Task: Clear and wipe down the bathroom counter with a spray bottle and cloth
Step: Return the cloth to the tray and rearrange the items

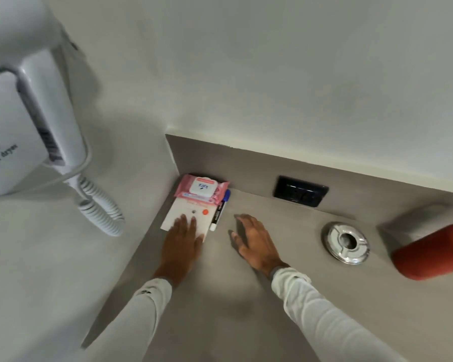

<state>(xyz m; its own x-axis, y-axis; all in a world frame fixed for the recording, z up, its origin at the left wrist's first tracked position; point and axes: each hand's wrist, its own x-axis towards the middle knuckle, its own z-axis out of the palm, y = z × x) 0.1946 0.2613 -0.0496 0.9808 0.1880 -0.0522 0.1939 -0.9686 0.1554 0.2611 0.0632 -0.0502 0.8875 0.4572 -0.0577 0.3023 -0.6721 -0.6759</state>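
The grey, matte stone-look tabletop (246, 309) runs from the corner at the left wall toward the right edge of the view, with a low grey upstand along the back wall. In the far left corner lies a pink soft pack of wet wipes (201, 189) with a white flip lid, pushed against the upstand. Just in front of it, and partly tucked under its near edge, lies a white flat card (188, 215) with an orange dot. A black marker pen with a blue cap and white end (219, 211) lies along the right edge of the card, touching or almost touching it.

The left hand (181, 244) lies flat and open, fingers spread, with the fingertips (183, 221) pressing on the near part of the white card. The right hand (255, 240) is open too, fingers loosely spread, palm down on or just above the bare tabletop, near the marker but apart from it; it grips nothing. Both arms wear white long sleeves (322, 312).

Further right, a round shiny metal ashtray (347, 242) stands on the tabletop. A dull red rounded container (429, 253) shows at the right edge, cut off by the frame. A black wall socket plate (300, 190) sits in the upstand. On the left wall hangs a white hair dryer unit (24, 121) with a coiled white cord (100, 210).
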